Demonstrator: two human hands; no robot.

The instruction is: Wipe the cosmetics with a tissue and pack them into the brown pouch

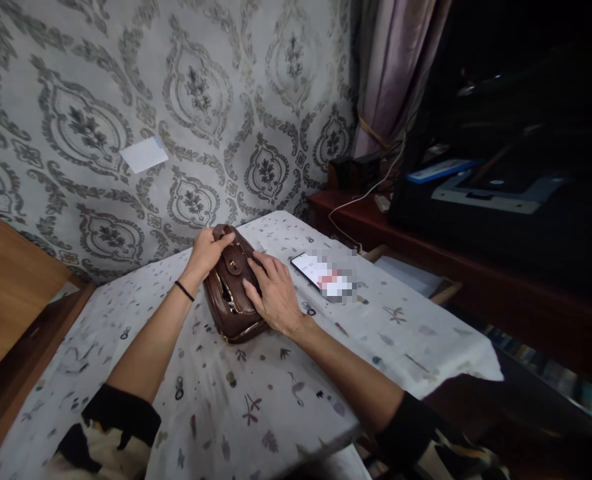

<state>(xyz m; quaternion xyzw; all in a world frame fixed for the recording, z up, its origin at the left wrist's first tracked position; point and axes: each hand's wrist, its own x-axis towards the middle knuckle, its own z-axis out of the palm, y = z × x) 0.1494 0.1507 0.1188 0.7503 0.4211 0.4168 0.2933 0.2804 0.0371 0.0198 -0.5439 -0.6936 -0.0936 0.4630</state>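
Note:
A brown leather-look handbag point(239, 301) lies on the patterned tablecloth. It has a small flap with a gold-coloured clasp and several gold zips. One zip on its front is partly undone, showing a dark gap with something shiny that I cannot make out. At the far end, my left hand point(209, 252) grips the bag beside its strap point(220, 231), thumb laid over the top. My right hand point(275, 293) holds the bag's right side, its thumb on the front face and its fingers along the edge. A phone point(312, 268) with a lit screen lies right of that hand.
The white tablecloth point(391, 333) covers a table against the wallpapered wall. A wooden panel point(16, 287) stands at the left. To the right are a dark red shelf point(346, 212), a white cable point(349, 207), a partly open drawer point(443, 292) and a large dark screen point(516, 113).

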